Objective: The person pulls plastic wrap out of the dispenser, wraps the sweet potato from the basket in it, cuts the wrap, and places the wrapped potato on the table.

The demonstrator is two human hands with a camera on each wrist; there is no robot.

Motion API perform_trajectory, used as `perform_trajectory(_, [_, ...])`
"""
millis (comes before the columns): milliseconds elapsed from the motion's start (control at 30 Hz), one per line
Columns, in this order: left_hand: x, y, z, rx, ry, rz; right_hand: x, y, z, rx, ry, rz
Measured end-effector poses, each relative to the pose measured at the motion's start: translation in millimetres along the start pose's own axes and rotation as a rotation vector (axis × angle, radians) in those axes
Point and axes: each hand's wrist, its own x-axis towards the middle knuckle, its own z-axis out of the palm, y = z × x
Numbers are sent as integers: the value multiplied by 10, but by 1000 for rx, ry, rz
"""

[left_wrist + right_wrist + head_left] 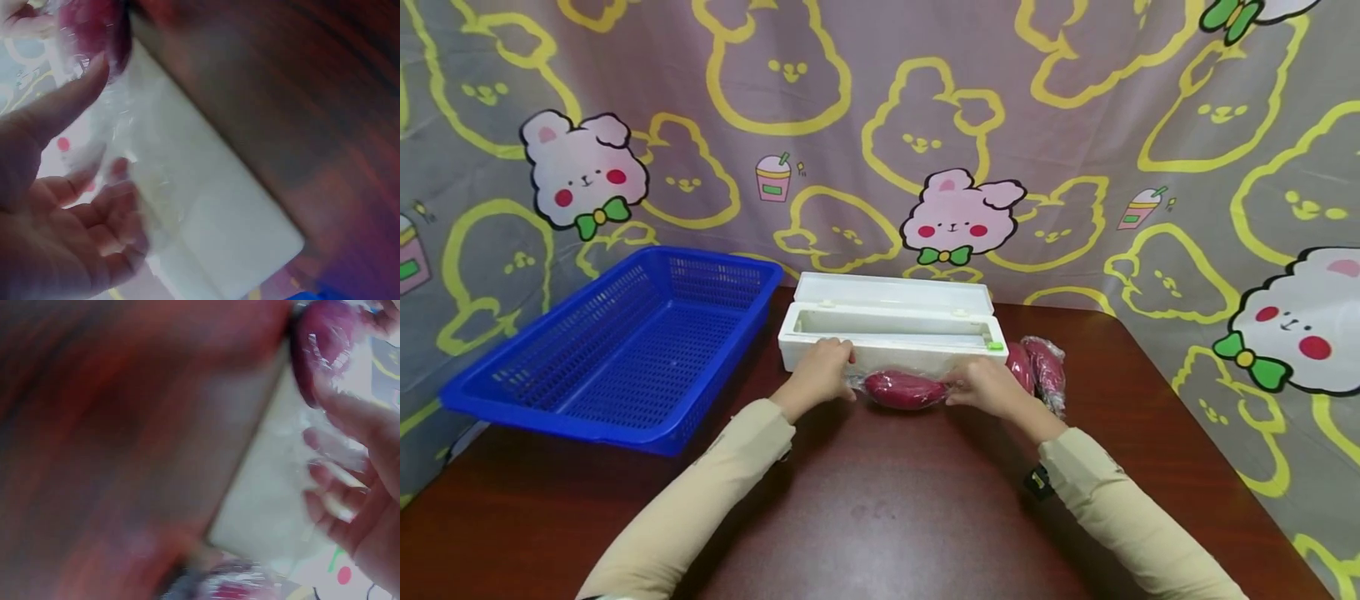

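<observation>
A purple-red sweet potato (pixel 904 389) in clear cling film (pixel 856 382) is held just in front of a white cling film dispenser (pixel 895 357). My left hand (pixel 822 371) grips the film at the sweet potato's left end. At the other end, my right hand (pixel 988 385) holds the film. The left wrist view shows the left thumb (pixel 94 81) beside the wrapped sweet potato (pixel 94 34), with the other fingers curled behind film. Seen from the right wrist, the right thumb (pixel 337 403) touches the sweet potato (pixel 322 350); the fingers curl at the film.
The dispenser's lid (pixel 891 292) is raised, and a green slider (pixel 995 345) sits at its right end. Wrapped sweet potatoes (pixel 1047 367) lie right of the dispenser. On the left stands a blue plastic basket (pixel 568 425). A patterned curtain (pixel 850 150) hangs behind the brown table (pixel 880 508).
</observation>
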Motion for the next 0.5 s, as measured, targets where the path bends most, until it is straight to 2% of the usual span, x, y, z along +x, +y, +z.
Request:
perform_trajectory(100, [-51, 62, -77, 37, -13, -2, -42, -41, -156, 38, 7, 158])
perform_trajectory(267, [-84, 232, -237, 56, 16, 12, -96, -68, -430, 115, 182, 514])
perform_trajectory(367, [-42, 349, -295, 64, 54, 59, -128, -17, -430, 303, 180, 681])
perform_trajectory(433, [16, 433, -304, 56, 83, 100, -142, 26, -359, 486, 167, 761])
perform_trajectory(500, [98, 522, -289, 32, 97, 133, -144, 72, -261, 689, 202, 829])
